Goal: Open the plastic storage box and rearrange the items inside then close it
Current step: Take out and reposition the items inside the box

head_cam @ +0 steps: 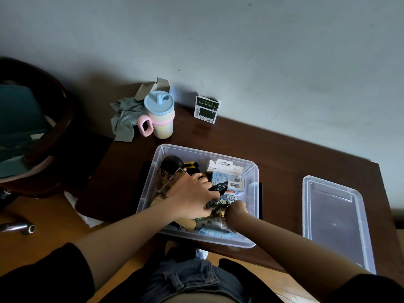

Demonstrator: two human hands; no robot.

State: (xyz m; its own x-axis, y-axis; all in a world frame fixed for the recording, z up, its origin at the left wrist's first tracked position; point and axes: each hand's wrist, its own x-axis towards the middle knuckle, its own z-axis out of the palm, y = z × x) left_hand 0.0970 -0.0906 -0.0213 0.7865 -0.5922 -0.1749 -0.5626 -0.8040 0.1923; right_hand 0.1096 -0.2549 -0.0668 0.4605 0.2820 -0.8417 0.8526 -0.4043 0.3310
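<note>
Dark wooden table (273,154) against a grey wall. Clear storage box (253,171) sits open, lid (336,217) parked well right to free access. Left hand (192,197) fingers curl around a black cable bundle (219,187), likely repositioning it. Right hand (237,209) digs just beside; its fingers are hidden, can't tell their grasp.

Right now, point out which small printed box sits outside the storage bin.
The dark green and white box, upright on the table against the wall, right of the pastel cup. The white Belkin box and the others lie inside the storage bin.
</note>
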